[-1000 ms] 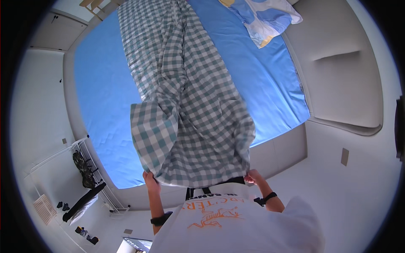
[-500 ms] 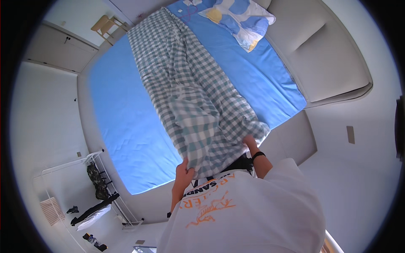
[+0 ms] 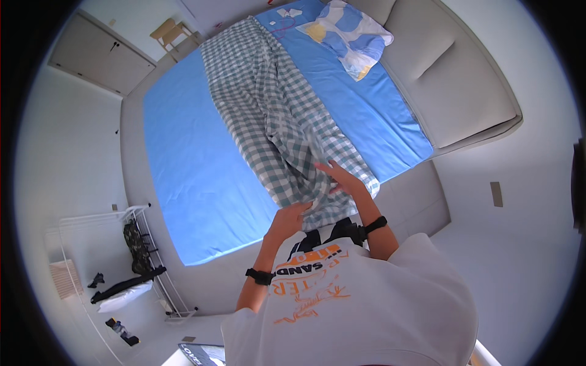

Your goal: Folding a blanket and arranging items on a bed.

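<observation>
Indoors, a white-shirted person (image 3: 366, 299) reaches for a checked quilt (image 3: 235, 91), which lies in a long, rumpled strip across a blue bed (image 3: 195, 165), its bunched near end closest to the wearer. The right hand (image 3: 343, 178) is over that end, fingers loosely spread, no firm hold showing; the left hand (image 3: 289, 221) is at its left corner, fingers bent, and whether they pinch the cloth cannot be told. Beyond, a patterned pillow (image 3: 357, 43) lies beside the padded headboard (image 3: 445, 91).
</observation>
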`<state>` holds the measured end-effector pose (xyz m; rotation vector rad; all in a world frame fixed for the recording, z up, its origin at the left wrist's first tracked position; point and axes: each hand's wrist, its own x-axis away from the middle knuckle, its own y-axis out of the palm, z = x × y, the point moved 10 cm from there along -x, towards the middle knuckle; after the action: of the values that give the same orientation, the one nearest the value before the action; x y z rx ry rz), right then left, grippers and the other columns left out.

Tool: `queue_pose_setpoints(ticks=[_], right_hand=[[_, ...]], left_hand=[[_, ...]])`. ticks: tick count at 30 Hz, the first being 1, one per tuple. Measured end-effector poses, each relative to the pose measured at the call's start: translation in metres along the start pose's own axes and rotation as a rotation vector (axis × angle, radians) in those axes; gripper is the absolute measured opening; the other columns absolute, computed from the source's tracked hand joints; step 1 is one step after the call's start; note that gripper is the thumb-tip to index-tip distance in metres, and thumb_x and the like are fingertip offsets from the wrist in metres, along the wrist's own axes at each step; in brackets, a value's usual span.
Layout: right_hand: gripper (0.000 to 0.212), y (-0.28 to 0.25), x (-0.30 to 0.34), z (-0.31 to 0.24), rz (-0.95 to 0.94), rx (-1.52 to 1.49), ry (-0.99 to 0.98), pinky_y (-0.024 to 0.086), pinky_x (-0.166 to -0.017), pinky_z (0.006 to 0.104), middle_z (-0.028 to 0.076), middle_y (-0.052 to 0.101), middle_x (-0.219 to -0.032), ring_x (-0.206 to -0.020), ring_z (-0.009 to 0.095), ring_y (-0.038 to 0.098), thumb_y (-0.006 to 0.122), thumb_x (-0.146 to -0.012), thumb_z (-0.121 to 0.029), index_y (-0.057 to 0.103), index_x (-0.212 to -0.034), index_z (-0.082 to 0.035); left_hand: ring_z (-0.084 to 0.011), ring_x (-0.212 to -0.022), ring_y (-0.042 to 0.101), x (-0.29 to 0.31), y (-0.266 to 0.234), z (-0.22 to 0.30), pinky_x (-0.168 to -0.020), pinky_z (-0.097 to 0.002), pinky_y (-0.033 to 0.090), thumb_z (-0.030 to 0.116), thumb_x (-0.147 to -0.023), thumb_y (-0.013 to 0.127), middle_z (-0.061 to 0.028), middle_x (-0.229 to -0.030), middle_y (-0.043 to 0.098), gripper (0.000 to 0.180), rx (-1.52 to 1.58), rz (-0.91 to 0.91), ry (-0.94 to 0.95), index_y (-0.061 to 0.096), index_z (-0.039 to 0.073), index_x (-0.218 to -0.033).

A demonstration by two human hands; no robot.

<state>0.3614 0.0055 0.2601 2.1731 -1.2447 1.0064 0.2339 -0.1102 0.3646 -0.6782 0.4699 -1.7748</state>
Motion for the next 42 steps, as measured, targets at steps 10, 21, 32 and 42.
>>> queue_pose_setpoints(ticks=[10,21,32,42], right_hand=[[0.04,-0.041,-0.061,0.011,0.105,-0.521,-0.131,0.049,-0.071,0.037,0.011,0.052,-0.09,-0.079,0.022,0.055,0.062,-0.064,-0.002,0.049,-0.102,0.005],[0.032,-0.065,0.059,0.031,0.025,-1.115,-0.23,0.046,-0.086,0.0398,0.011,0.055,-0.095,-0.095,0.026,0.054,0.049,-0.065,0.006,0.053,-0.096,0.0],[0.017,-0.202,-0.064,0.147,0.269,-1.121,-0.098,0.036,-0.036,0.0172,-0.002,0.053,-0.065,-0.052,0.008,0.052,0.052,-0.089,-0.029,0.053,-0.085,-0.013],[0.042,-0.163,0.061,0.019,0.434,-0.635,-0.54,0.05,-0.068,0.0275,0.009,0.061,-0.106,-0.089,0.016,0.061,0.062,-0.086,-0.024,0.052,-0.118,0.002]], left_hand=[[-0.0328,-0.089,0.061,0.008,0.001,-0.008,-0.079,-0.0377,0.049,0.005,-0.075,0.055,-0.0162,-0.108,0.062,0.05,0.051,0.245,-0.056,0.053,0.012,-0.124],[-0.0299,-0.08,0.056,0.022,0.025,-0.102,-0.07,-0.0394,0.045,-0.006,-0.063,0.061,-0.0097,-0.085,0.053,0.035,0.054,0.85,-0.286,0.056,0.008,-0.096],[-0.0348,-0.102,0.056,-0.013,0.046,-0.061,-0.087,-0.0386,0.045,0.003,-0.065,0.062,-0.0179,-0.108,0.059,0.044,0.117,0.238,-0.158,0.057,0.004,-0.109],[-0.029,-0.092,0.059,0.04,0.014,-0.071,-0.083,-0.0319,0.046,-0.005,-0.063,0.064,-0.0122,-0.094,0.059,0.045,0.234,0.293,-0.192,0.059,0.005,-0.107]])
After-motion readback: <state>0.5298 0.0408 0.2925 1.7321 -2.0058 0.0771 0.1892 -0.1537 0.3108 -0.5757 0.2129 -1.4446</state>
